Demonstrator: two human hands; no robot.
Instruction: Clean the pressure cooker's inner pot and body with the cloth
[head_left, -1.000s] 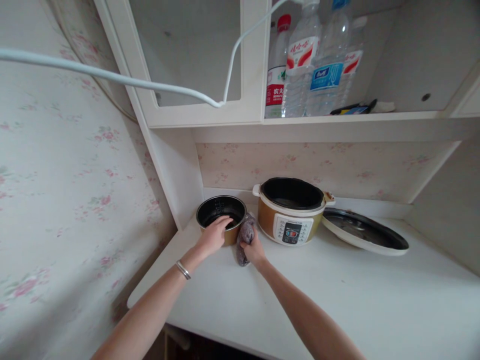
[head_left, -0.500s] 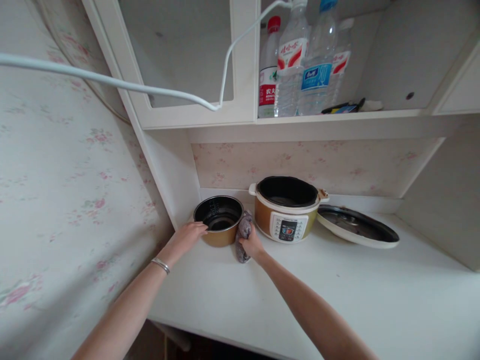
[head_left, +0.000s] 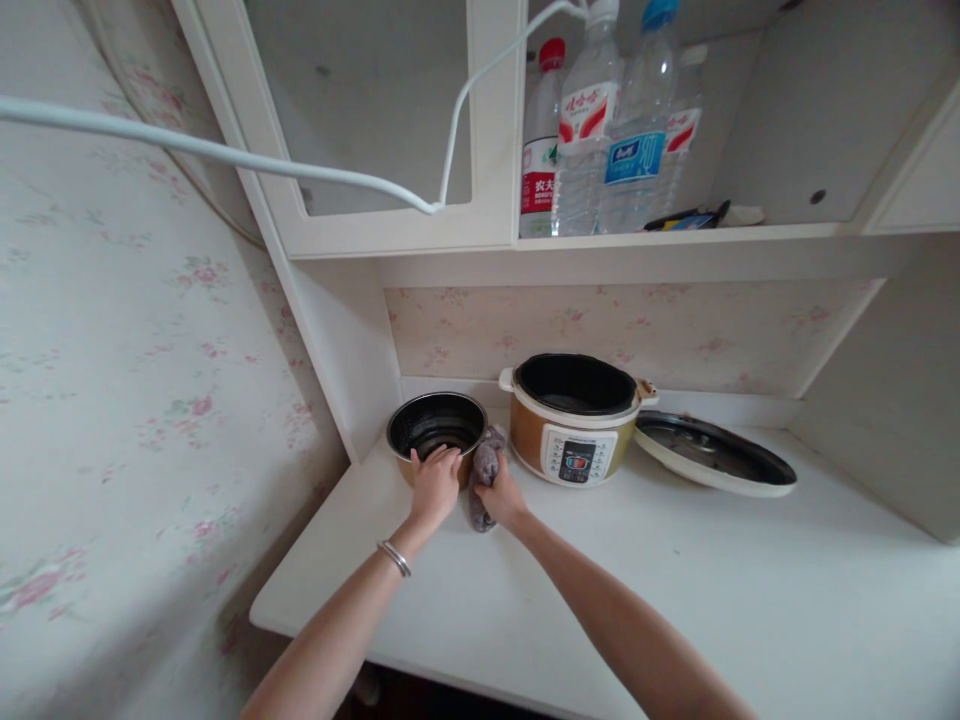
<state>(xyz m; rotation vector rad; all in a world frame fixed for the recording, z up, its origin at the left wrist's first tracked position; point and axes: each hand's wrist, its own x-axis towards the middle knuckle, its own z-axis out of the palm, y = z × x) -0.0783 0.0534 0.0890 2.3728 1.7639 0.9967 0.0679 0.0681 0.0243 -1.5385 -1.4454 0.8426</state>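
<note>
A rice cooker inner pot (head_left: 409,470), gold outside and black inside, stands upright on the white counter. My left hand (head_left: 435,487) grips its front rim, with the fingers over the edge and the thumb hidden. Bunched in my closed right hand (head_left: 504,497) is a grey cloth (head_left: 484,505), which lies against the pot's right side. Just to the right is the cooker body (head_left: 529,440), gold and white with a control panel, its top uncovered. Beside it rests the detached lid (head_left: 716,470), tilted with its dark inner side up.
Overhead, a cabinet shelf (head_left: 600,243) holds several plastic bottles (head_left: 585,130). A white cable (head_left: 300,175) hangs across the upper left. A flowered wall (head_left: 150,400) borders the counter (head_left: 570,600) on the left.
My left hand has moved right along the pot's rim, from its left side to the front. My right hand keeps the cloth at the pot's right side, almost unmoved.
</note>
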